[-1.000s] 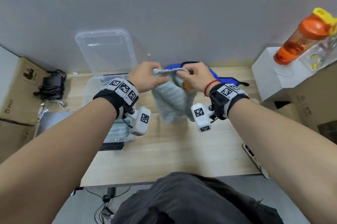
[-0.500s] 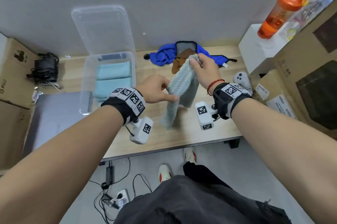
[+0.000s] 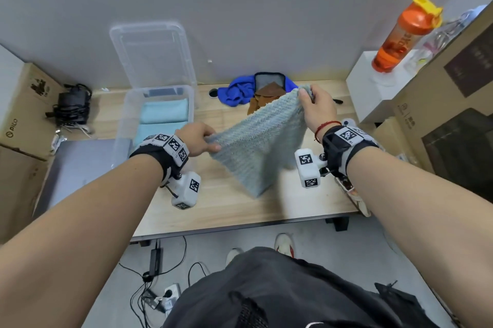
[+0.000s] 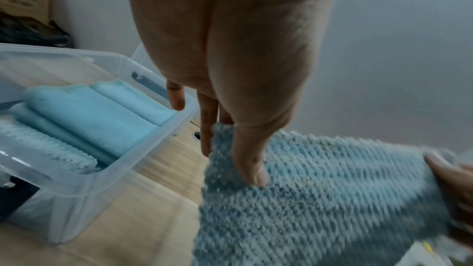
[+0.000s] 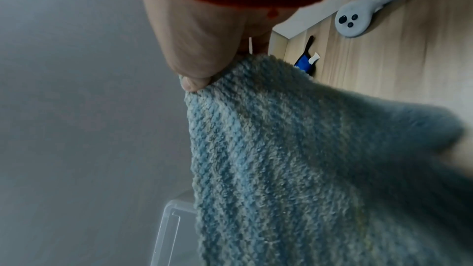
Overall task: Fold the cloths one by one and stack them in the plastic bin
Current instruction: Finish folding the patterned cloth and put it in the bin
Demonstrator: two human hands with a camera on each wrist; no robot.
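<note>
A pale blue-grey ribbed cloth [image 3: 260, 138] [image 4: 320, 199] [image 5: 294, 159] hangs stretched in the air above the wooden table [image 3: 226, 202]. My left hand [image 3: 198, 138] [image 4: 230, 139] pinches its near left corner. The far right corner is pinched by my right hand [image 3: 314, 106] [image 5: 197, 76], held higher. The cloth's lower corner droops toward the tabletop. At the left stands the clear plastic bin [image 3: 128, 114] [image 4: 107, 169] with light blue folded cloths [image 3: 164, 116] [image 4: 89, 108] inside. A bright blue cloth [image 3: 237, 92] and a brown cloth [image 3: 264, 98] lie bunched at the back of the table.
The bin's clear lid [image 3: 152, 52] leans on the wall behind it. Cardboard boxes [image 3: 24, 111] and a black charger [image 3: 73, 106] sit left. At the right are a white box [image 3: 373, 92], an orange bottle [image 3: 402, 34], more boxes [image 3: 448, 114] and a white controller [image 5: 358, 17].
My hands have drawn apart, the left toward me and the right back and up. The cloth has gone from a bunched hang to a spread sheet between them.
</note>
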